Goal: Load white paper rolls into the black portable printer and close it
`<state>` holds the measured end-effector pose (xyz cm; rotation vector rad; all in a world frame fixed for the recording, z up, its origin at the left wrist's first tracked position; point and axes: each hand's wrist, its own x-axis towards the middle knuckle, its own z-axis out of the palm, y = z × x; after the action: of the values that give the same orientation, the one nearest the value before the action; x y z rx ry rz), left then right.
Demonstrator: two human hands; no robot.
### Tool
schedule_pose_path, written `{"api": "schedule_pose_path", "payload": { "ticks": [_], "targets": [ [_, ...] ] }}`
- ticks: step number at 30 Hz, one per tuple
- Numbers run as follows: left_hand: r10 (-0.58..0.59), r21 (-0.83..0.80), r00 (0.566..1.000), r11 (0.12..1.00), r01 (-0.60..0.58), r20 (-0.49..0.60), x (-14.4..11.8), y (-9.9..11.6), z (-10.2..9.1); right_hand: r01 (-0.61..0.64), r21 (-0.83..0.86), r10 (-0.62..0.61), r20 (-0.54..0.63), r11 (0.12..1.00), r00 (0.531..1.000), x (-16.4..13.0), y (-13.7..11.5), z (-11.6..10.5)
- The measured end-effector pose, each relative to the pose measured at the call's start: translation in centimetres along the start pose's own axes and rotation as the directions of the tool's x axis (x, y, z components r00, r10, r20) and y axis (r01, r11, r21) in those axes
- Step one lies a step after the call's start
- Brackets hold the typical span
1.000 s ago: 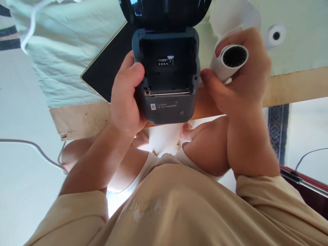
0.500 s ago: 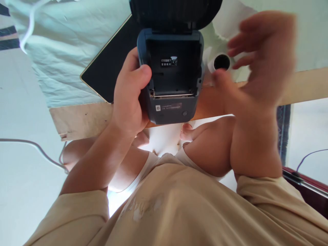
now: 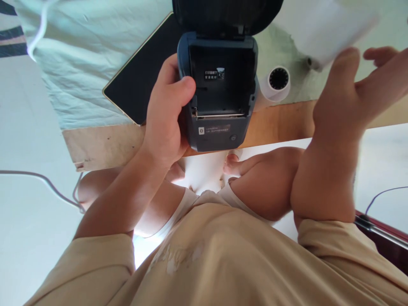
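Observation:
My left hand (image 3: 167, 108) is closed around the left side of a dark label printer (image 3: 219, 95), with the thumb on its rim. The printer's black lid (image 3: 226, 17) is swung up, and its inner bay holds no roll. On its front are a Bluetooth mark and a power button. My right hand (image 3: 360, 89) is at the right, thumb and fingers apart. Its thumb is beside a blurred white sheet-like piece (image 3: 331, 32) with a small dark end low on it. Whether they touch I cannot tell.
A white cylinder with a dark round face (image 3: 277, 83) stands right of the printer. A black tablet-like slab (image 3: 143, 72) lies on the pale green cloth (image 3: 79, 76), left of the printer. The wooden table edge (image 3: 102, 144) runs above my legs. A white cable (image 3: 41, 182) hangs at the left.
My right hand has moved right, away from the white cylinder, and turned. The white piece at the back right has shifted and is smeared by motion. The printer has moved slightly right with my left hand.

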<state>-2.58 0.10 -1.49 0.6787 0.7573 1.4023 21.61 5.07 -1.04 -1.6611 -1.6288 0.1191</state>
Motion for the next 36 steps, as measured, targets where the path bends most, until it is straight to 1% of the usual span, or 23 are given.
{"api": "schedule_pose_path", "payload": {
  "ticks": [1,2,3,5,6,9,12,14,15,17,20,25,29,34,35,36],
  "targets": [
    [0.003,-0.002,1.000,1.000,-0.003,0.002,0.0,0.0,0.0,0.030,-0.037,-0.030,0.001,0.999,1.000,0.2,0.4,0.2],
    [0.008,-0.004,1.000,1.000,-0.008,0.000,0.0,0.1,0.0,0.078,-0.090,-0.075,0.044,0.993,0.996,0.4,0.6,0.3],
    [0.010,-0.006,1.000,1.000,-0.010,0.002,0.0,0.1,0.0,0.125,-0.136,-0.110,0.112,0.983,0.988,0.6,0.8,0.5],
    [0.009,-0.009,1.000,1.000,-0.009,0.003,-0.1,0.2,0.0,0.123,-0.160,-0.086,0.222,0.979,0.971,0.8,0.7,0.9],
    [0.008,-0.014,1.000,1.000,-0.008,0.001,-0.1,0.2,0.1,0.105,-0.171,-0.062,0.239,0.980,0.969,0.9,0.6,1.0],
    [-0.003,-0.040,0.999,0.999,0.001,-0.040,-0.2,0.3,0.4,0.056,-0.198,-0.014,0.205,0.979,0.979,0.9,0.1,1.3],
    [-0.014,-0.044,0.998,0.999,0.012,-0.054,-0.3,0.4,0.6,0.025,-0.229,0.001,0.111,0.973,0.994,1.0,0.1,1.3],
    [-0.017,-0.036,0.999,0.999,0.015,-0.046,-0.3,0.4,0.7,-0.011,-0.212,0.023,0.052,0.977,0.998,1.3,0.4,1.4],
    [-0.015,-0.034,0.999,0.999,0.014,-0.043,-0.3,0.4,0.7,-0.030,-0.195,0.041,0.054,0.980,0.998,1.5,0.6,1.4],
    [-0.018,-0.032,0.999,0.999,0.017,-0.039,-0.3,0.4,0.7,-0.049,-0.166,0.069,0.119,0.985,0.990,1.8,0.9,1.7],
    [-0.007,-0.017,0.999,1.000,0.006,-0.033,-0.3,0.4,0.6,-0.015,-0.162,0.048,0.202,0.987,0.978,2.1,1.0,1.9],
    [0.007,-0.009,0.999,1.000,-0.007,-0.031,-0.2,0.3,0.6,0.045,-0.158,-0.005,0.243,0.986,0.970,2.1,0.6,1.4],
    [0.001,-0.021,0.999,1.000,-0.002,-0.050,-0.3,0.3,0.7,0.095,-0.137,-0.061,0.233,0.986,0.970,1.8,0.5,0.7],
    [-0.006,0.015,1.000,1.000,0.006,-0.031,-0.3,0.4,0.6,-0.015,-0.273,0.095,0.282,0.962,0.955,1.6,0.5,0.5],
    [-0.007,0.017,0.999,1.000,0.008,-0.037,-0.2,0.4,0.7,-0.017,-0.265,0.093,0.277,0.964,0.956,1.6,0.4,0.5],
    [-0.008,0.018,0.999,1.000,0.009,-0.045,-0.2,0.4,0.7,-0.015,-0.205,0.069,0.261,0.979,0.963,1.5,0.2,0.6]
  ]
}}
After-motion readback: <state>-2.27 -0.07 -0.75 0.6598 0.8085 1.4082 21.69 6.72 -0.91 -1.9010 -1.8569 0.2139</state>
